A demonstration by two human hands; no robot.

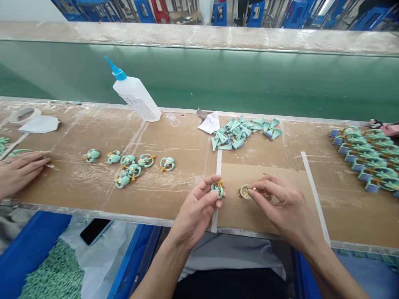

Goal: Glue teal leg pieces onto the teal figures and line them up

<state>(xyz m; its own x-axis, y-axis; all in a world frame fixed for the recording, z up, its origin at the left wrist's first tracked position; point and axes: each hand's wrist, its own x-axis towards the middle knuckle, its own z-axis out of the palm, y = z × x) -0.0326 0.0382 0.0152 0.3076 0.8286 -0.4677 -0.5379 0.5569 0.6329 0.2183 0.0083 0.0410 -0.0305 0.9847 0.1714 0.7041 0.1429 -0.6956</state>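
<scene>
Pinched between thumb and fingers of the left hand (196, 211): one green ring piece (217, 189), held over the edge of a cardboard sheet (233, 207). Pinched in the right hand (280, 203): a white-tipped stick (253, 189), just beside a small glue dish (245, 192). Set about the bench (77, 191): a glue bottle (135, 97), green triangles (241, 133), loose green pieces (129, 164), a co-worker's hand (21, 171).

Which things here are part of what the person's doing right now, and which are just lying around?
In use:
left hand holding a small teal figure
right hand pinching a white-tipped stick beside a small dish of yellowish liquid

Lying about:
white bottle with a blue nozzle
teal triangular pieces
roll of tape
phone
</scene>
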